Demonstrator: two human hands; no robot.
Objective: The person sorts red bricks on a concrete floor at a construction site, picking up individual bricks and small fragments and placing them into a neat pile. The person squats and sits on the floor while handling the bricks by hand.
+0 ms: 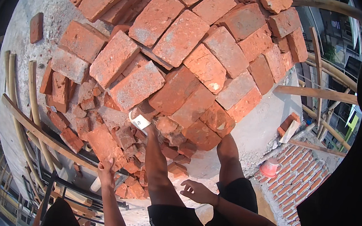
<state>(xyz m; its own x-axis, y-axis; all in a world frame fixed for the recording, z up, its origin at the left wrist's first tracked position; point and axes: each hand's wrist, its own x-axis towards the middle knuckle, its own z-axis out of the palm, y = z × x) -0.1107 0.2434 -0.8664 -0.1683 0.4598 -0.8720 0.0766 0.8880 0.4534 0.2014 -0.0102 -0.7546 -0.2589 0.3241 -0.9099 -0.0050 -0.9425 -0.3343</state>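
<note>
My left hand [107,169] grips the near end of a red brick [104,143], with the thumb and fingers at its edge. That brick is at the left of the broken pieces, above the rubble. My right hand [198,192] holds nothing; its fingers are slightly bent and apart, in front of my black shorts. A large pile of red bricks [181,38] rises in front of me, some dusted with grey. Broken brick pieces [135,170] lie between my left hand and my leg. My foot, in a white sandal [138,120], stands against the pile.
Bamboo poles [34,95] and a black metal frame [52,190] edge the left side. More wooden poles [319,94] stand at the right. A red bucket [269,167] sits beside a brick wall [290,183]. One loose brick [36,28] lies on the grey concrete [21,48].
</note>
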